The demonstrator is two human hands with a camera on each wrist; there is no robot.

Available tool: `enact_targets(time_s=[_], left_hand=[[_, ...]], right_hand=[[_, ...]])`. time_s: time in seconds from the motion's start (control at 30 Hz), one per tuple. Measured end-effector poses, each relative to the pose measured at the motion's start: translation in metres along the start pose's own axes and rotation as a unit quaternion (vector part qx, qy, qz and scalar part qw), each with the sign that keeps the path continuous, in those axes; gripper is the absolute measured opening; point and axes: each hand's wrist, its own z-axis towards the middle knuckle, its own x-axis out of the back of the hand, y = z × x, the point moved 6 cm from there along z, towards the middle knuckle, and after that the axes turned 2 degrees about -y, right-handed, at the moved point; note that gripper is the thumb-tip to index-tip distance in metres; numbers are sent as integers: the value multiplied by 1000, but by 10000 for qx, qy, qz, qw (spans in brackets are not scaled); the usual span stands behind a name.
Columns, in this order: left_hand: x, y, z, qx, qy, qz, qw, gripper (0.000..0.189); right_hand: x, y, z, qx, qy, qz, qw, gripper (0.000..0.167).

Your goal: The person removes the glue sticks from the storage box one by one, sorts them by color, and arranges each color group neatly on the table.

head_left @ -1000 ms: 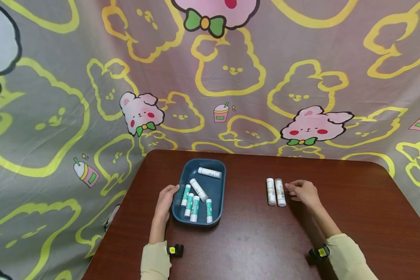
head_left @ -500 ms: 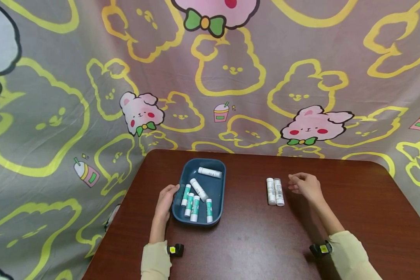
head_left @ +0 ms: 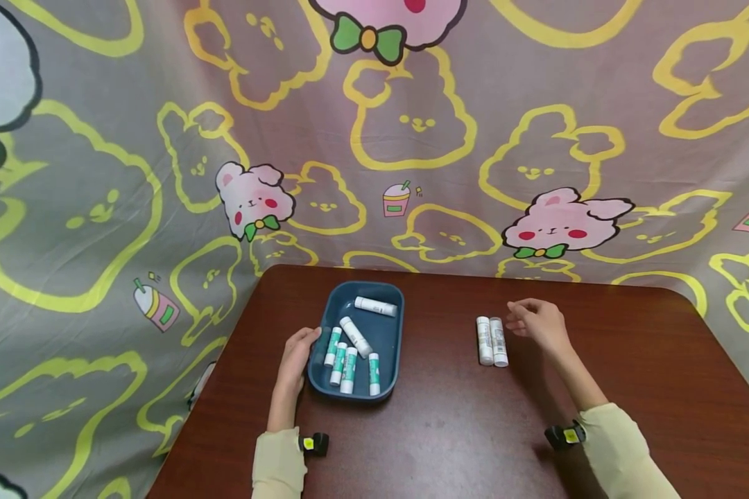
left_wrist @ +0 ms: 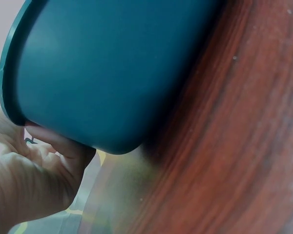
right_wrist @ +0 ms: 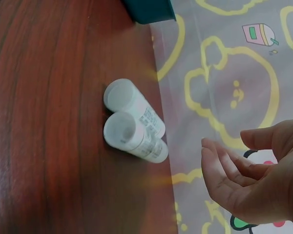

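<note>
My left hand (head_left: pixel 295 355) grips the left wall of a dark blue-green plastic bin (head_left: pixel 401 333); in the left wrist view the hand (left_wrist: pixel 39 180) is at the bin's rim, part of its fingers hidden behind the wall. Two white glue sticks, a left one (head_left: pixel 485 341) and a right one (head_left: pixel 498 342), lie side by side on the table. Just right of their far ends hovers my right hand (head_left: pixel 541 326), fingers loosely bent and holding nothing. In the right wrist view there is a gap between its fingertips and the nearer glue stick (right_wrist: pixel 136 139).
Inside the bin lie several glue sticks, some with green labels (head_left: pixel 348 371) and two white ones (head_left: pixel 375 306). The brown wooden table (head_left: pixel 449 430) meets a cartoon-print cloth (head_left: pixel 437 229) at the back and left.
My right hand has left the right glue stick, moving first right, then slightly left and toward the far side. The two glue sticks have come closer together. My left hand stays on the bin.
</note>
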Motion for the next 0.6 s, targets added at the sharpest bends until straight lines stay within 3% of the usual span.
enact_targets(time_s=[0.6], left_hand=[[0,-1,1,-31,56,-155,9999,29]], right_hand=[[-23,-21,9,43,-137,196,9997,42]])
